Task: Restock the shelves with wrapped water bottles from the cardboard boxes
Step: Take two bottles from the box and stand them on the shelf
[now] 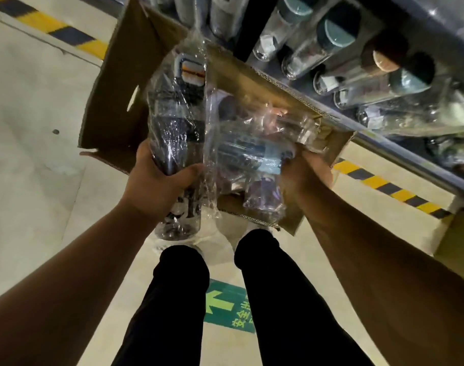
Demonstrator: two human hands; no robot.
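- Cardboard box (112, 83) sits open on the pale floor (35, 107) just beside the shelf (389, 138), with its flaps standing up and a cut-out handle hole in the left flap.
- Left hand (157, 183) curls its fingers and thumb round the dark wrapped bottle (172, 128), gripping it about a third of the way up from the base.
- That bottle is held over the near left corner of the box, lid end pointing away from the person, with its base over the floor in front of the feet. Its clear plastic wrap is crinkled and shiny, and a grey and orange lid shows at the far end.
- Right hand (308, 175) reaches into the near right corner of the box. Its fingers are hidden behind plastic and cardboard, so I cannot tell whether they grip anything.
- Just beside that hand, a wrapped bottle with a blue band (254, 154) lies inside the box among other wrapped bottles.
- Shelf bottles (328, 40), clear-bodied with teal, dark and brown caps, already lie in a row at upper right.
- Yellow and black hazard tape (384, 184) runs along the floor below the shelf.
- Black trouser legs (178, 299) stand at the bottom, with a green arrow sign (223, 306) on the floor between them.
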